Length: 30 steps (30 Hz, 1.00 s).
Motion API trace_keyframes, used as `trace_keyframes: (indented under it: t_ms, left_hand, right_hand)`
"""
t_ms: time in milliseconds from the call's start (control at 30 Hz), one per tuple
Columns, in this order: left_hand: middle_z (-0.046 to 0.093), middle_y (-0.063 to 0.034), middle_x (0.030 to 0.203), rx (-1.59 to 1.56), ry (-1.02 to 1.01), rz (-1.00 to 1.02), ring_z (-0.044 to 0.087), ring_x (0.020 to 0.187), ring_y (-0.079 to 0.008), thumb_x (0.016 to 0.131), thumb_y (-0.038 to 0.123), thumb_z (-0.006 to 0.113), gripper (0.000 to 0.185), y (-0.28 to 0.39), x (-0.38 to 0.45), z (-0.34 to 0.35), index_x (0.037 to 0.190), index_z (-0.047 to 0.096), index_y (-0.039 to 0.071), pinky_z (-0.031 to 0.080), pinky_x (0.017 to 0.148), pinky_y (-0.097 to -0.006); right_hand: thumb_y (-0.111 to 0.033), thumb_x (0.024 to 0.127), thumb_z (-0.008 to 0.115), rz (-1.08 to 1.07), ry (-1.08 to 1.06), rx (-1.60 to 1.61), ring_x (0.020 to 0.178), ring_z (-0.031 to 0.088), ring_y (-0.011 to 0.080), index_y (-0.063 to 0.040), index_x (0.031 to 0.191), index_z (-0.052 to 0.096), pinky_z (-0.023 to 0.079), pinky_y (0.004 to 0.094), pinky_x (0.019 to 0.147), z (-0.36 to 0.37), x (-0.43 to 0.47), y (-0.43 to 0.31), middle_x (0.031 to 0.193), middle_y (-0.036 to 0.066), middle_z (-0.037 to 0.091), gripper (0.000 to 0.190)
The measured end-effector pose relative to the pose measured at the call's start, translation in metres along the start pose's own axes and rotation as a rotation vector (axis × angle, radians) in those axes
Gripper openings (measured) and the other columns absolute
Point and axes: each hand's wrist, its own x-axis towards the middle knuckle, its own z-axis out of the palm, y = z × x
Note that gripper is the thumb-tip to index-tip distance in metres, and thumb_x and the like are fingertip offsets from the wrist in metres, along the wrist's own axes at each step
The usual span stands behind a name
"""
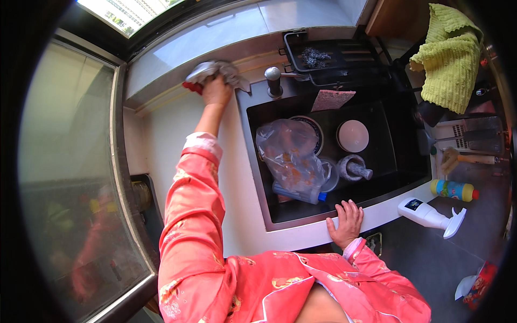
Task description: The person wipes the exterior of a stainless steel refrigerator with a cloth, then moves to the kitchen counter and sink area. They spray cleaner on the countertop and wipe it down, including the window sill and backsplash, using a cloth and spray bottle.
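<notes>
My left hand (217,91) reaches to the back of the white countertop (236,161), left of the sink, and grips a crumpled grey and red cloth (214,70) against the ledge below the window. With fingers spread and nothing held, my right hand (346,222) rests on the front rim of the black sink (291,220). Inside the sink lie a clear plastic bag (288,153) with orange residue, a pale round bowl (353,136), a marbled mortar with its pestle (355,167) and a bottle with a blue cap (299,194).
A faucet knob (273,78) stands behind the sink, near a pink sponge cloth (332,100) and a black rack (335,56). At the right are a yellow-green towel (452,60), a white spray bottle (428,214) and a yellow bottle (453,190). A framed glass window pane (76,169) juts in at the left.
</notes>
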Motion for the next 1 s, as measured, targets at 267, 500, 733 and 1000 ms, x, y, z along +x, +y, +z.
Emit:
trace_keyframes:
  t_ms: [267,500,733,1000]
  left_hand:
    - [0.053,-0.0169,0.132,0.145,0.01,0.013,0.054,0.118,-0.0383,0.079,0.032,0.065,0.049,-0.04,0.001,-0.015,0.126,0.058,0.02,0.05,0.093,-0.0492]
    - [0.063,-0.0188,0.119,0.019,-0.142,0.161,0.06,0.108,-0.0375,0.078,0.032,0.068,0.046,0.003,0.012,-0.006,0.121,0.063,0.015,0.049,0.091,-0.046]
    - [0.065,-0.0191,0.114,0.04,-0.315,0.356,0.062,0.106,-0.0355,0.078,0.031,0.071,0.047,0.099,0.028,-0.013,0.122,0.063,0.016,0.051,0.087,-0.0449]
    - [0.064,-0.0174,0.12,0.029,-0.356,0.366,0.06,0.111,-0.0352,0.077,0.042,0.074,0.065,0.048,0.032,-0.034,0.133,0.054,0.017,0.048,0.094,-0.0428]
  right_hand:
    - [-0.038,0.083,0.063,0.0,0.02,-0.013,0.13,0.041,0.0343,-0.007,0.118,0.059,0.024,0.057,0.109,0.0,-0.001,0.0,0.128,0.014,0.052,0.047]
    - [-0.039,0.084,0.063,0.002,0.012,-0.002,0.13,0.041,0.0347,-0.006,0.118,0.059,0.024,0.0571,0.109,0.0,0.0,-0.002,0.129,0.015,0.052,0.047]
    - [-0.039,0.083,0.063,0.007,0.014,-0.025,0.13,0.042,0.0347,-0.007,0.118,0.06,0.025,0.0566,0.109,-0.001,0.001,-0.002,0.129,0.015,0.052,0.048]
    - [-0.04,0.084,0.063,0.024,0.025,0.004,0.13,0.041,0.0339,-0.007,0.118,0.06,0.026,0.0568,0.109,-0.002,0.0,-0.002,0.128,0.014,0.054,0.047]
